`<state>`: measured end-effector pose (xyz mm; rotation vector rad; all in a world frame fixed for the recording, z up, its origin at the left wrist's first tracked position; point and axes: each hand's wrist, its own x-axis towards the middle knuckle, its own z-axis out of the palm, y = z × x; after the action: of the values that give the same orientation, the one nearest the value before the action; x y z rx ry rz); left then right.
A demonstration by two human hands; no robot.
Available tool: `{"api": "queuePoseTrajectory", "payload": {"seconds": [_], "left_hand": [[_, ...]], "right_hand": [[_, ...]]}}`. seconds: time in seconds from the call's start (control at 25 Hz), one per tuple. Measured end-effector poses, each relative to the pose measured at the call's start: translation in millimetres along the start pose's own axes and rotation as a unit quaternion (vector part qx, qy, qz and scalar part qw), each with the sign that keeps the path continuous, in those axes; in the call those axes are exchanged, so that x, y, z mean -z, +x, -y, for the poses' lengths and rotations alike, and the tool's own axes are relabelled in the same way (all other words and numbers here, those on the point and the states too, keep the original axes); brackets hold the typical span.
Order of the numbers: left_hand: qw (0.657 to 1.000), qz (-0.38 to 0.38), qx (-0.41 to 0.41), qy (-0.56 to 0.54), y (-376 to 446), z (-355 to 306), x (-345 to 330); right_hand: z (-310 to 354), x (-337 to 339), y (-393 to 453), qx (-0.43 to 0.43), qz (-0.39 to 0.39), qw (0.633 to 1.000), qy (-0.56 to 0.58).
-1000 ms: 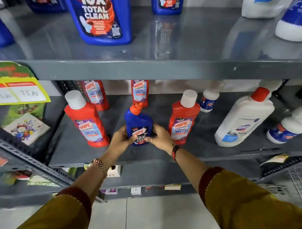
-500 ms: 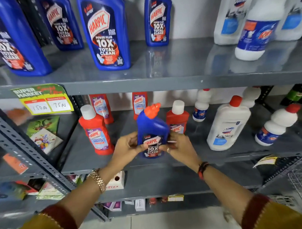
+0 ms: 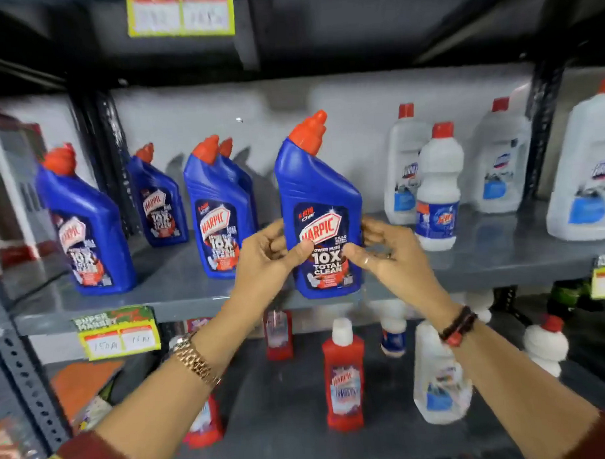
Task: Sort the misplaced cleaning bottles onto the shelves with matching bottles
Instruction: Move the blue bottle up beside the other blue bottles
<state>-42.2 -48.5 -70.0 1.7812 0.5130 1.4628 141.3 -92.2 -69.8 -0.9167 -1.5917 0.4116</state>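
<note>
A blue Harpic bottle (image 3: 318, 194) with an orange cap is held upright between both hands, its base at the front edge of the upper grey shelf (image 3: 180, 302). My left hand (image 3: 267, 254) grips its left side and my right hand (image 3: 384, 254) its right side. Several matching blue bottles (image 3: 218, 215) stand on that shelf to the left. On the lower shelf (image 3: 287, 418) stand red Harpic bottles (image 3: 344, 375).
White bottles (image 3: 436, 187) with red caps fill the right part of the upper shelf, more white ones (image 3: 436, 379) stand lower right. Yellow price tags (image 3: 118, 333) hang on the shelf edge. A perforated metal upright (image 3: 21, 369) runs down the left.
Both hands have lifted the blue bottle from among the red bottles on the lower shelf up to the upper shelf level. The view has tilted upward.
</note>
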Motion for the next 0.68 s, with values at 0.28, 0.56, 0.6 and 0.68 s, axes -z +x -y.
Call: {"api": "queuePoseTrajectory", "payload": {"seconds": [0.28,0.56,0.6,0.68], "left_hand": [[0.991,-0.072,0.108,0.013,53.0,32.7,3.5],[0.989,-0.086,0.110,0.041,57.1,41.3,8.9],[0.990,-0.092,0.096,0.050,49.1,40.3,10.1],[0.990,-0.123,0.032,0.066,28.5,37.6,14.1]], "right_hand": [[-45.0,-16.3,50.6,-0.063,-0.032,0.997,0.043],[-63.1,-22.5,60.6,-0.083,-0.053,0.993,0.073],[-64.9,-20.5,59.3,-0.086,-0.043,0.992,0.077],[-67.5,-17.4,58.2,-0.101,0.000,0.991,0.084]]}}
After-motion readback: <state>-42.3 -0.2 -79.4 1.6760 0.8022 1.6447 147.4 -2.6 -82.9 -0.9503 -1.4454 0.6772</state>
